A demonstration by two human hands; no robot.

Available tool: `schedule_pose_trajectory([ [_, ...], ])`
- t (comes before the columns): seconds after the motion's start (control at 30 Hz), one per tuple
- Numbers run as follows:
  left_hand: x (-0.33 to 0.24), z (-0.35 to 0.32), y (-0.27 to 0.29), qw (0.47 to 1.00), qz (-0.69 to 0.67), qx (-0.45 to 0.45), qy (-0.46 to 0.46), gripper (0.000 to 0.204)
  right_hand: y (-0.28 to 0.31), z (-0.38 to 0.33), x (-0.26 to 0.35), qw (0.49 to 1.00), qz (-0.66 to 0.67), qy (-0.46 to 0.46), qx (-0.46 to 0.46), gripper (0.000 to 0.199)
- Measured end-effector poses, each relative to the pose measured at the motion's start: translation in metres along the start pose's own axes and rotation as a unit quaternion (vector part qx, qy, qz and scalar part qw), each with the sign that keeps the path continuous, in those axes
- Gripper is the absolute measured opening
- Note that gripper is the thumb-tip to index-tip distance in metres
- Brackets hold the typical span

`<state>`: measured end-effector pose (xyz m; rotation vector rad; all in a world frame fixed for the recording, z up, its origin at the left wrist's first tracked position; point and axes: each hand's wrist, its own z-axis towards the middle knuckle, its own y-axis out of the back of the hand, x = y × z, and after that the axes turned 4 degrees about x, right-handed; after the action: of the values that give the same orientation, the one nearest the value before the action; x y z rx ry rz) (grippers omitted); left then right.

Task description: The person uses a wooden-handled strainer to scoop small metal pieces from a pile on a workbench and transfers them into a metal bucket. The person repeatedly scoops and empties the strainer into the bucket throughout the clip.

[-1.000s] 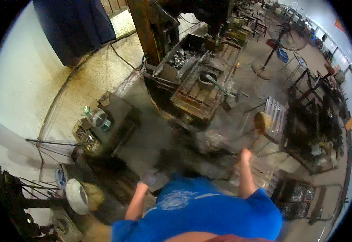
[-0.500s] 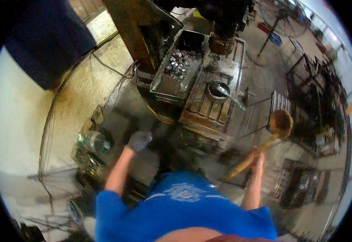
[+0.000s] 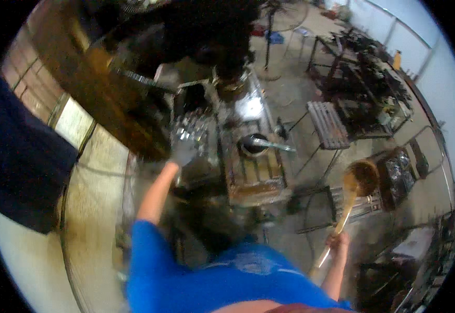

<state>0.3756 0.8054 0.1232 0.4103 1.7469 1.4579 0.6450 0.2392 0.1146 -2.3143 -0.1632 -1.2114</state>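
My right hand (image 3: 338,241) is closed round the pale handle of a long wooden-handled tool, whose round brown, bowl-like head (image 3: 363,178) points away from me at the right. My left hand (image 3: 184,155), in a grey glove, reaches over the near part of a metal tray (image 3: 200,176). Motion smears its fingers, so whether it grips anything does not show. Small shiny metal pieces (image 3: 190,129) lie in the tray just beyond it. Right of the tray, a dark round pot (image 3: 252,146) with a metal ladle (image 3: 273,144) across it rests on a slatted, wet-looking bench (image 3: 261,172).
A big dark machine (image 3: 201,31) rises beyond the tray. A slatted metal stool (image 3: 327,125) stands at right, with a cluttered rack (image 3: 358,83) behind it. Dark cloth (image 3: 24,156) hangs at far left near a cable (image 3: 67,208). A black bin-like box (image 3: 394,175) sits at right.
My left hand has moved forward from near my body to the tray. The view has shifted; my right hand still holds the long-handled tool.
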Motion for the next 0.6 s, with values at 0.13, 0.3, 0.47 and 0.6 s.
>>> schedule_pose_trajectory([
  [0.13,0.093,0.031,-0.028,0.996,0.059,0.052,-0.030,0.037,-0.021,-0.006,-0.022,0.992,0.101,-0.055,0.052,0.023],
  [0.3,0.079,0.064,-0.025,0.983,0.081,0.151,0.059,0.040,-0.014,-0.007,-0.044,0.967,0.207,-0.044,0.143,0.030],
  [0.47,0.014,0.046,0.014,0.988,0.094,0.100,0.073,0.045,0.004,0.016,-0.060,0.958,0.206,-0.124,0.156,0.023],
  [0.6,0.025,0.055,0.005,0.978,0.190,0.077,0.031,0.039,0.041,0.057,-0.080,0.903,0.301,-0.234,0.198,0.023],
])
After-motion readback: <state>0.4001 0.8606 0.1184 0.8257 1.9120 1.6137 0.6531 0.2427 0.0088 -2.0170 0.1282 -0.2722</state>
